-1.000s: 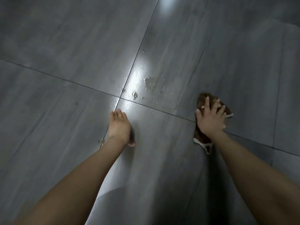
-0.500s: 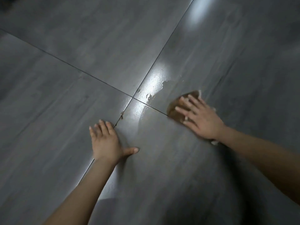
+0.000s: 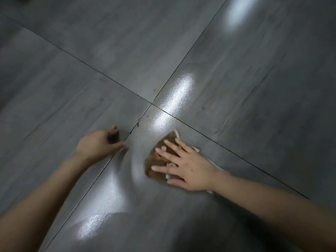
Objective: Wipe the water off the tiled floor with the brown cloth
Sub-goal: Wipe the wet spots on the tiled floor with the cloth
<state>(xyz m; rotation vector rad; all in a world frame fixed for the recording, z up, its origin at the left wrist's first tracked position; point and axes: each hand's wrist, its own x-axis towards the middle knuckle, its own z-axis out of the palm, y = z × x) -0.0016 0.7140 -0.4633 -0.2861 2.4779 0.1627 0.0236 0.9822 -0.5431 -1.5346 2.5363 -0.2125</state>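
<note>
The brown cloth (image 3: 158, 161) with a pale edge lies flat on the grey tiled floor (image 3: 236, 88), just below the spot where four tiles meet. My right hand (image 3: 183, 166) presses down on it with fingers spread, covering most of it. My left hand (image 3: 99, 143) rests on the floor to the left of the cloth, fingers curled under and thumb pointing right along the grout line. A shiny patch (image 3: 172, 100) near the tile crossing reflects light; no separate droplets show there.
Dark grout lines (image 3: 109, 77) cross the floor in an X near the middle. A small pale chip (image 3: 137, 122) sits on the grout line above my left hand. Another bright reflection (image 3: 101, 220) lies between my forearms.
My right hand has dragged the cloth from the right over the wet spot and down toward me. The droplets near the tile crossing are gone. My left hand's fingers have curled under.
</note>
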